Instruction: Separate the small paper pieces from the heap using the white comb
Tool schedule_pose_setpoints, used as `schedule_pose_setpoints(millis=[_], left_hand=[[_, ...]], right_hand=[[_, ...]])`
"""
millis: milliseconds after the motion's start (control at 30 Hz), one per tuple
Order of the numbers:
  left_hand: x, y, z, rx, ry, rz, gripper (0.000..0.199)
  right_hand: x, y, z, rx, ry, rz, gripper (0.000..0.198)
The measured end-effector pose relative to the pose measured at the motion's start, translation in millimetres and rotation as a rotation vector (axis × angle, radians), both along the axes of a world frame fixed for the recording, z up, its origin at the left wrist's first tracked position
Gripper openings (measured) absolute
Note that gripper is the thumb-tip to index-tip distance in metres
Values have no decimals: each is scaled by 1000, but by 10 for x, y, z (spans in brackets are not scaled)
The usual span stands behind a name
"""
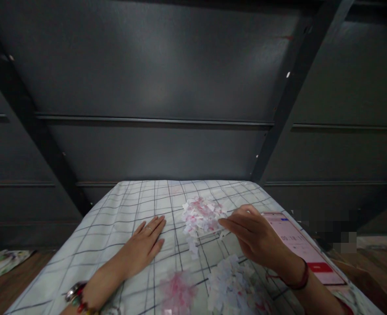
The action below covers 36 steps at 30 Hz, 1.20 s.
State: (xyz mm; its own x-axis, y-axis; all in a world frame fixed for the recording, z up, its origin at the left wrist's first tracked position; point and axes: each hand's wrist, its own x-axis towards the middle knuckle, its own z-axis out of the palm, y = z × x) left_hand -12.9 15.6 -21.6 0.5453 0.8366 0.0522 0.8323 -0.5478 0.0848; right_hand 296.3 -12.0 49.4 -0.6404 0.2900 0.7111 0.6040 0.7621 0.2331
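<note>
My left hand (147, 243) lies palm down on the checked tablecloth (114, 238), fingers stretched out, holding nothing. At the right edge of a mixed heap of white and pink paper scraps (201, 214) is my right hand (250, 232). Its fingers are pressed together in a pinch; whatever may be between the tips is hidden. Nearer to me sits a pile of pink shreds (177, 294). To its right, below my right hand, spreads a pile of mostly white paper scraps (232, 284). A few white scraps trail from the mixed heap toward me.
A phone (306, 251) showing a timer lies along the table's right side, partly behind my right wrist. Dark grey panels (160, 148) rise beyond the table's far edge. Colourful printed material (8, 261) lies on the wooden floor at left.
</note>
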Motion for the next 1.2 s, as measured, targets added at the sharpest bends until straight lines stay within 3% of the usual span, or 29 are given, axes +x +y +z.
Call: schedule_pose_setpoints(millis=[200, 467, 1200], left_hand=[[27, -7, 53, -37, 37, 19, 52], [15, 43, -36, -18, 15, 1, 51], [51, 42, -12, -24, 49, 16, 53]], right_hand=[[5, 15, -14, -6, -30, -19, 36], [120, 73, -89, -15, -9, -53, 37], [48, 9, -87, -61, -26, 22, 34]])
